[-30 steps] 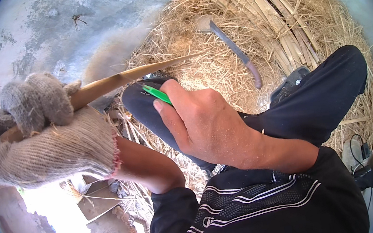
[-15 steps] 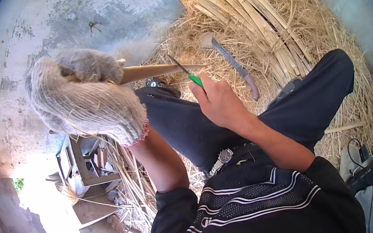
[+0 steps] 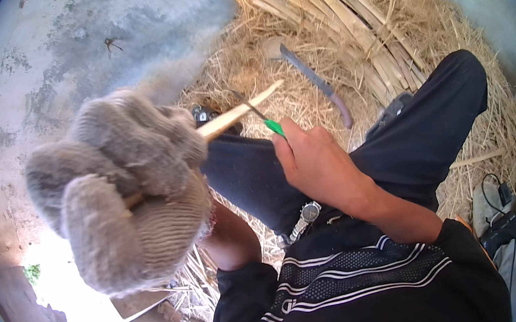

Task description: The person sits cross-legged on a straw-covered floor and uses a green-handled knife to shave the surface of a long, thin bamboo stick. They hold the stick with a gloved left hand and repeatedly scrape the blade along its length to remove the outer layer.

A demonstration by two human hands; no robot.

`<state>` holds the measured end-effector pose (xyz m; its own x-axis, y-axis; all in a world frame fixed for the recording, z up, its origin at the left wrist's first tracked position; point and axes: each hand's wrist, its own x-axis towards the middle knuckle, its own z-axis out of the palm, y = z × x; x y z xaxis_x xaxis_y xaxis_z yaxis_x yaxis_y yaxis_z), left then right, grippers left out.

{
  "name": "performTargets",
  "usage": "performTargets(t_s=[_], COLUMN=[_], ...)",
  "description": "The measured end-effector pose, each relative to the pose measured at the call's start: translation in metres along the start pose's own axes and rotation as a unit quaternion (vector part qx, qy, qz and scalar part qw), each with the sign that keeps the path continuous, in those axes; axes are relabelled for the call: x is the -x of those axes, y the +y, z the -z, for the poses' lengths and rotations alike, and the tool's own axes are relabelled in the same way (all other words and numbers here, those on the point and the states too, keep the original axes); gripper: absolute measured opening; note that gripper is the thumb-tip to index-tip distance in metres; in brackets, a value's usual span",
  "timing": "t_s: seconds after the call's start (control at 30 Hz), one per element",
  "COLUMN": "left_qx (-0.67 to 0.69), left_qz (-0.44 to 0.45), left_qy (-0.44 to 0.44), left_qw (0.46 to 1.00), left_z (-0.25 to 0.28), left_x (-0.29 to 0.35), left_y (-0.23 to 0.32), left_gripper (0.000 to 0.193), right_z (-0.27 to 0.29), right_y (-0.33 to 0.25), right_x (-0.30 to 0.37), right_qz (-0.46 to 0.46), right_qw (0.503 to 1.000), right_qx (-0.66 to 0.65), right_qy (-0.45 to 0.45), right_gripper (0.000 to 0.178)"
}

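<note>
A thick grey knitted glove covers my left hand (image 3: 134, 184), its fingers wrapped round a pale pointed strip of split wood or bamboo (image 3: 220, 124). The strip's tapered end sticks out to the right, beyond the fist. Bare and closed, my right hand (image 3: 316, 160) grips a small knife (image 3: 274, 126) by its green handle. Its thin dark blade crosses the strip near the pointed end; whether they touch I cannot tell. On the straw beyond my hands lies a long machete (image 3: 312, 79) with a brown handle.
A bundle of long split strips (image 3: 351, 25) lies on straw (image 3: 238, 59) at the far right. My dark-trousered legs spread to either side. A weathered wall (image 3: 61, 50) stands at the left. At the lower right are a cable and dark device (image 3: 502, 230), beside part of another person.
My left hand has rolled over, showing its curled fingers, and moved nearer. The strip now slants up to the right. My right hand has shifted slightly down, still with the knife.
</note>
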<state>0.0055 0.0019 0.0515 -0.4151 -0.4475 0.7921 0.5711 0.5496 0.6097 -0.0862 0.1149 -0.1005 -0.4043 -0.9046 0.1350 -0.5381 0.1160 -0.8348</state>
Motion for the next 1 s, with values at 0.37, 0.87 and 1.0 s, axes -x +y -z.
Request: performTargets(t_s=[0.37, 0.87, 1.0], left_qx=[-0.055, -0.114, -0.201], left_qz=[-0.008, -0.059, -0.134], left_qy=[0.014, 0.138, 0.239], left_qw=[0.998, 0.982, 0.941], left_z=[-0.01, -0.026, -0.037], left_x=[0.0, -0.013, -0.01], left_y=[-0.003, -0.009, -0.018], left_gripper=[0.019, 0.022, 0.023], right_z=[0.036, -0.033, -0.015], right_y=[-0.048, 0.018, -0.003], right_x=[0.007, -0.012, -0.007], right_qz=[0.033, -0.018, -0.005], right_qw=[0.995, 0.997, 0.997], right_qx=[-0.09, -0.009, -0.045], right_qy=[-0.038, 0.08, 0.055], right_gripper=[0.015, 0.017, 0.017])
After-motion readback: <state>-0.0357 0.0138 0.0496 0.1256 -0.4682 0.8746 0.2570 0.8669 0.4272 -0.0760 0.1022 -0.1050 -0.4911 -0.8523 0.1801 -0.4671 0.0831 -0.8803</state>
